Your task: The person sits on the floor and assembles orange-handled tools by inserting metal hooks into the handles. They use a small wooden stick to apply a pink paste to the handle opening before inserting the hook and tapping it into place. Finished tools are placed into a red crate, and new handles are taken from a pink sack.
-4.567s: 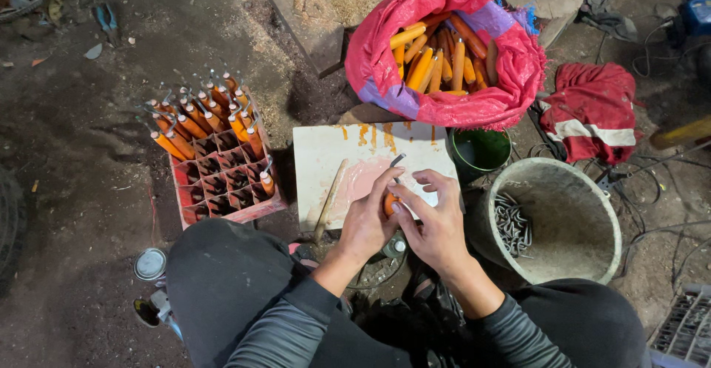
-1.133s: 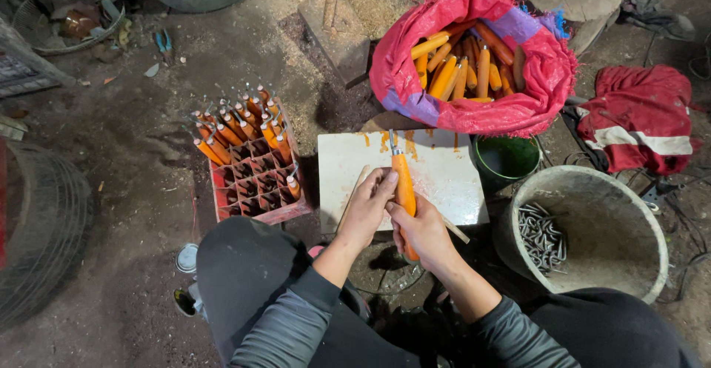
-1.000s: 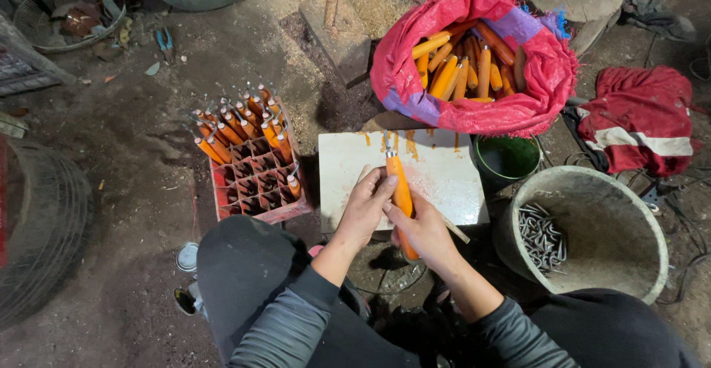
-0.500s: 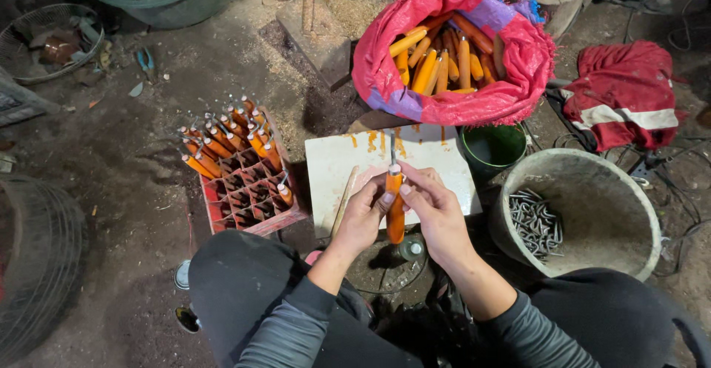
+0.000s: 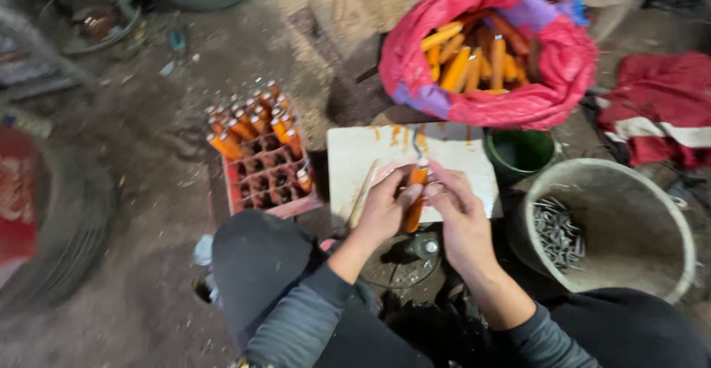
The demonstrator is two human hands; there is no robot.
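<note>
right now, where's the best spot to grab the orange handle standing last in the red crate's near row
Take that orange handle by its upper end, coming straight down from above. It stands upright in the red crate, lower part sunk in a cell. The neighbouring cells look empty, leaving fingers room.

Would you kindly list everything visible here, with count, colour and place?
orange handle: one, orange, held upright between both hands over the board
white board: one, white with orange smears, centre
red crate: one, red, left of the board, holding several orange handles
pink sack: one, pink and purple, top right, full of orange handles
green cup: one, green, right of the board
pale bucket: one, off-white, right, metal pieces inside
red cloth: one, red with a white stripe, far right
left hand: one, on the handle
right hand: one, on the handle
</note>
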